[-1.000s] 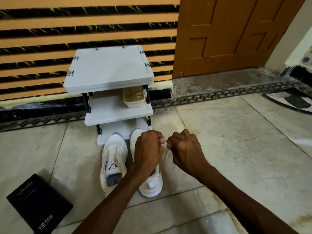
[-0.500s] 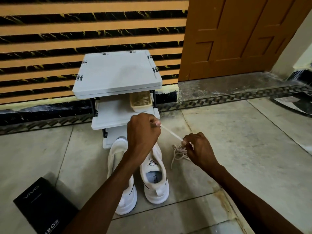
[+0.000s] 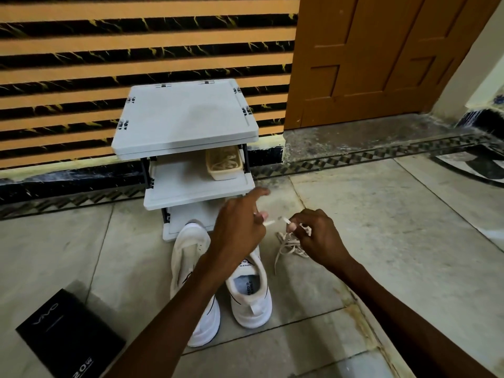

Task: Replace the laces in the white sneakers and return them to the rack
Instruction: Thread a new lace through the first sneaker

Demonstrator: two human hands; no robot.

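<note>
**Shoelace position and hand grip**

The cream flat shoelace (image 3: 289, 247) hangs in a loose bundle from the right hand (image 3: 319, 239). The bundle sits above the floor tiles, just right of the pair of white mesh sneakers (image 3: 251, 291).

- Right hand: fingers are curled round the top of the bundle. Thumb and forefinger pinch a short free end that points left.
- Left hand (image 3: 236, 231): the index finger is extended toward the rack. The remaining fingers are curled in a narrow pinch on another short end of the shoelace.
- The two hands are near each other, level, and not touching. The lace span between them is blurred.

Both sneakers stand side by side on the floor with toes toward the grey three-shelf plastic rack (image 3: 185, 120), the left toe touching its bottom shelf. The left forearm crosses above them.

A beige woven basket (image 3: 224, 162) sits on the middle shelf. A black rectangular cardboard box (image 3: 68, 332) lies on the floor to the left.
</note>
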